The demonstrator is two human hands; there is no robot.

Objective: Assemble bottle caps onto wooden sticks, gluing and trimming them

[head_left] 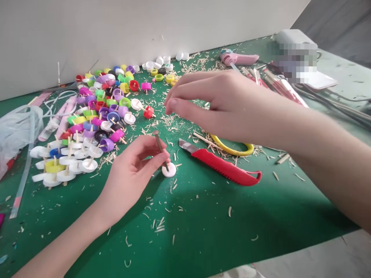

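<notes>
Low on the left, a bare forearm runs up from the near edge to the left hand (130, 170), which lies on the green counter (220, 227). Its thumb and forefinger are pinched on a thin stick (159, 148). The stick stands tilted, its top leaning left, and its lower end sits in the middle of a white cap (169, 170) lying flat on the counter just right of the fingertips.

The right hand (220, 104) comes in from the right and hovers above and beyond the stick. Its fingers are stretched out loosely toward the left, close together, and hold nothing.

Just right of the cap lies a red knife (223, 166) with its blade out, pointing up and left. A yellow loop (234, 148) shows beyond the knife, partly under the right hand.

Farther left, a heap of coloured caps (101, 112) spreads toward the white wall, many with short sticks through them. Near it are white ones (66, 162) on sticks. Wood shavings (158, 224) are strewn over the counter. A clear bag (14, 131) lies at the left edge and a pink tool (239, 58) at the far side.
</notes>
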